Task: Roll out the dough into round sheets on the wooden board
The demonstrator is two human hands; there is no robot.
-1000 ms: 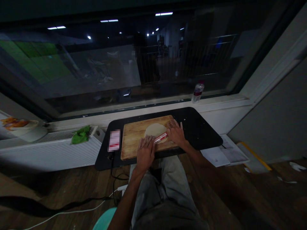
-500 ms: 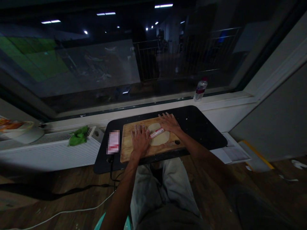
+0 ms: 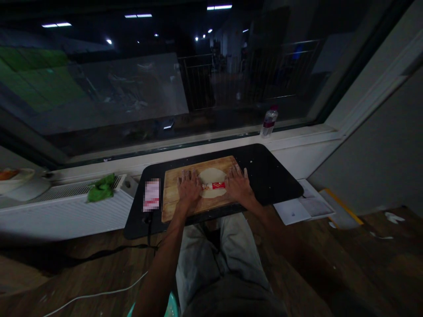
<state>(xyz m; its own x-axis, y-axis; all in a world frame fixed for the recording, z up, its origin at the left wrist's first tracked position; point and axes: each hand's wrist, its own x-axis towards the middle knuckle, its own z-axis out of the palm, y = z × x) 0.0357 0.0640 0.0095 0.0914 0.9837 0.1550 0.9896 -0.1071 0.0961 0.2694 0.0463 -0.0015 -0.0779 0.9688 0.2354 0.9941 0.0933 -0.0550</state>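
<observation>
A flattened round of pale dough (image 3: 212,175) lies on a wooden cutting board (image 3: 170,193). Across it rests a red and white printed cylinder (image 3: 214,186), roughly level from left to right. My left hand (image 3: 189,187) lies with fingers stretched forward over the cylinder's left end. Its right end goes under my right hand (image 3: 238,183), whose fingers are spread and dusted with white. Both palms hide the ends of the cylinder, and neither hand wraps round it.
The board sits on a black table (image 3: 269,169). A blurred pink packet (image 3: 152,194) lies left of the board. On the windowsill stands a water bottle (image 3: 269,121). A green cloth (image 3: 101,188) rests on the radiator (image 3: 79,215). A white cable (image 3: 102,293) crosses the floor.
The cylinder has turned from slanting to nearly level and shows more red print. My right hand has come back toward me, drawing about even with the left. The view has shifted slightly.
</observation>
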